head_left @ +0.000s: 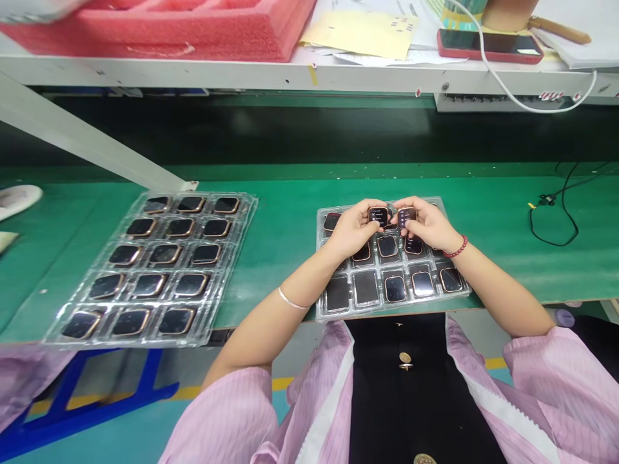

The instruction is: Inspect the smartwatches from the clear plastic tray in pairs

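Note:
My left hand [355, 227] grips a smartwatch body [377, 215] without a strap, its screen lit with lines of text and the thumb on the glass. Close beside it, my right hand [428, 225] holds a second smartwatch body [405, 214], also lit, with the thumb on its screen. Both hands are above a clear plastic tray [345, 314] of compartments. Several gold-rimmed watch bodies lie in it, such as a dark one [395, 289] in the front row; one under my right hand [413, 245] shows a lit screen. My hands hide part of the back rows.
To the left, a stack of clear trays [206, 322] holds rows of dark-screened watches. A white post [97, 138] rises behind it. Overhead, a shelf [232, 72] carries red foam [159, 32], papers [362, 32] and a phone [488, 46]. A black cable [551, 243] lies at right.

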A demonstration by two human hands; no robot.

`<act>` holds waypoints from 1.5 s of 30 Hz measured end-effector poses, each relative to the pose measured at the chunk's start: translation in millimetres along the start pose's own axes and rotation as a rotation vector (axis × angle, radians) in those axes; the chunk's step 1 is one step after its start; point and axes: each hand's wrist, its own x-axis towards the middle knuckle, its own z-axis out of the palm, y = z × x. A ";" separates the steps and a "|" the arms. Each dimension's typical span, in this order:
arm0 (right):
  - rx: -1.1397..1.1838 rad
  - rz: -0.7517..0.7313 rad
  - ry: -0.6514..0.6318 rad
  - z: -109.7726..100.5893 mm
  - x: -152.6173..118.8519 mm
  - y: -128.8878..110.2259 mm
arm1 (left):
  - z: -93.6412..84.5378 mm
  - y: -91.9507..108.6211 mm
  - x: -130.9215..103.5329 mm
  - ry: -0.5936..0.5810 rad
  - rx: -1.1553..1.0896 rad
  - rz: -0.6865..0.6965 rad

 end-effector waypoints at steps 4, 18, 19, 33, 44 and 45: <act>-0.028 -0.015 -0.016 -0.4 -0.3 -0.2 | 0.7 0.0 -0.1 0.000 0.010 -0.001; 0.001 0.034 -0.021 0.1 0.4 -0.7 | 1.8 7.8 -1.7 -0.008 0.022 -0.023; -0.001 0.031 -0.021 0.2 0.4 -0.8 | 1.6 7.6 -1.7 -0.007 0.022 -0.026; -0.043 0.009 -0.032 -0.1 0.5 0.4 | 1.9 6.8 -1.6 0.000 0.023 -0.039; -0.054 -0.016 -0.050 -0.4 0.4 0.9 | 2.2 5.2 -1.2 -0.008 0.025 -0.035; -0.057 -0.021 -0.053 -0.5 0.4 1.1 | 2.2 5.5 -1.2 -0.007 0.029 -0.035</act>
